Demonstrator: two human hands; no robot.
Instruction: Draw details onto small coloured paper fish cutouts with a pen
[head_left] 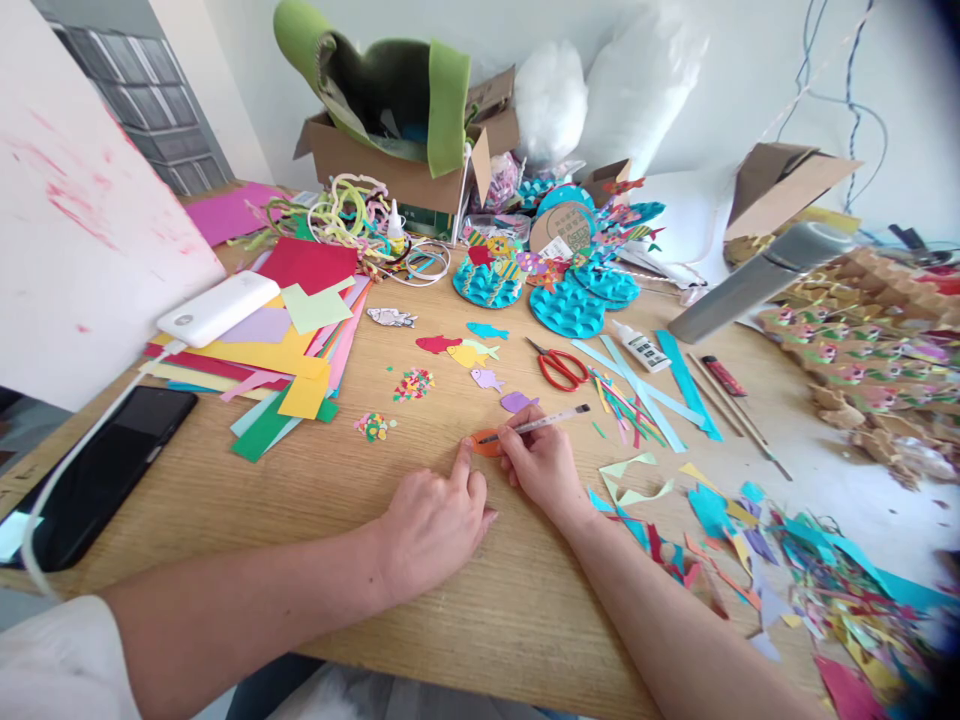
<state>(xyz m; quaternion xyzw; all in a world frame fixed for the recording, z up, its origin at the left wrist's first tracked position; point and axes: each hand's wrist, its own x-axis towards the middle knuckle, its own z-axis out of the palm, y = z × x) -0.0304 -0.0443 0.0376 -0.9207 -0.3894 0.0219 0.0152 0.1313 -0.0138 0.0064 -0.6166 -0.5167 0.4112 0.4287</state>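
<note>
An orange paper fish shape (487, 449) lies flat on the wooden table (300, 510). My right hand (544, 465) is closed around a slim pen (551, 417) with a pale barrel, its dark tip on the orange paper. The index finger of my left hand (435, 515) is stretched out and presses the left end of that shape, while the other fingers are loosely curled and hold nothing. Just above lies a purple paper cutout (517, 401). Beyond it are a lilac fish (487, 379), a yellow fish (471, 355), a red fish (437, 344) and a blue fish (487, 330).
Red-handled scissors (562, 370), a glue bottle (641, 347) and paper strips (637, 385) lie to the right. Paper scraps (810, 570) cover the right front. At left are coloured sheets (300, 350), a power bank (217, 308) and a phone (105, 470). Blue egg-tray pieces (566, 308) stand behind.
</note>
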